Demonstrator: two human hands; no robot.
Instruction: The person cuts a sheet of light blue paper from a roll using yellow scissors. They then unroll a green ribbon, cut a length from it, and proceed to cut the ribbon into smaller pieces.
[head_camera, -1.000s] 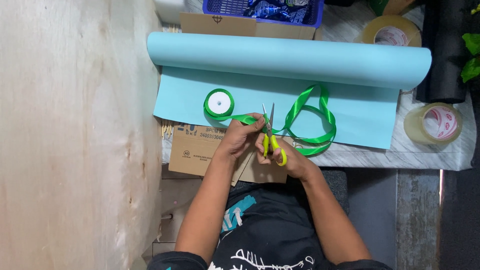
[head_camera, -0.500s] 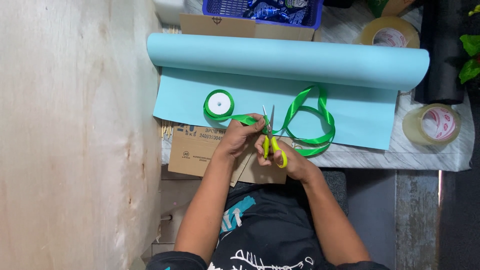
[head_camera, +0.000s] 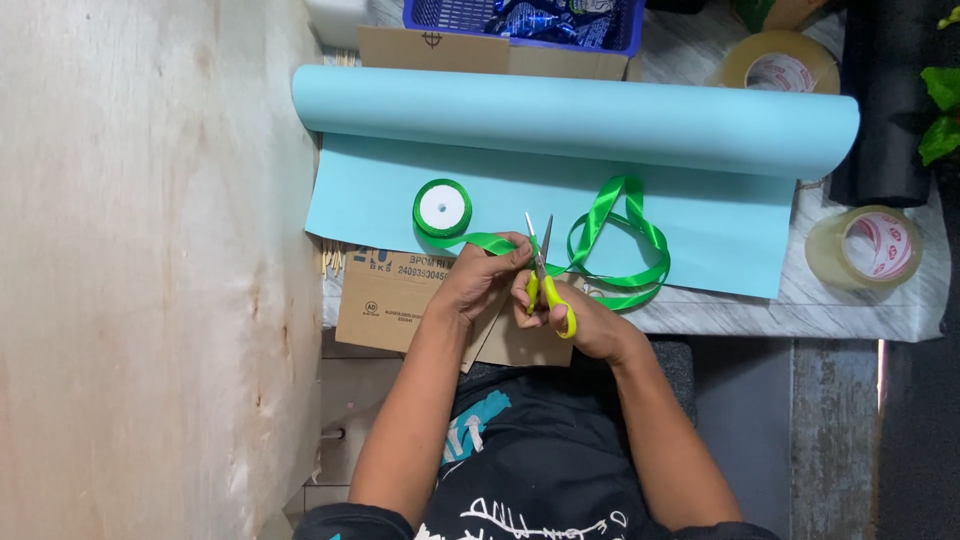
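Lying unrolled across the tabletop (head_camera: 860, 305), the blue paper roll (head_camera: 575, 125) is carrying the green ribbon (head_camera: 615, 245) exactly as a second ago; little is changing. The left hand (head_camera: 480, 275) is pinching the ribbon's strand in a clenched grip near the spool (head_camera: 442, 207), while the right hand (head_camera: 580, 315) is grasping yellow-handled scissors (head_camera: 545, 275), blades slightly parted at the ribbon.

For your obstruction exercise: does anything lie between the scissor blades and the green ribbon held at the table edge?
Nothing visible does. The left hand pinches the green ribbon right beside the open blades of the yellow-handled scissors in the right hand. The ribbon spool lies off to the side on the blue paper.
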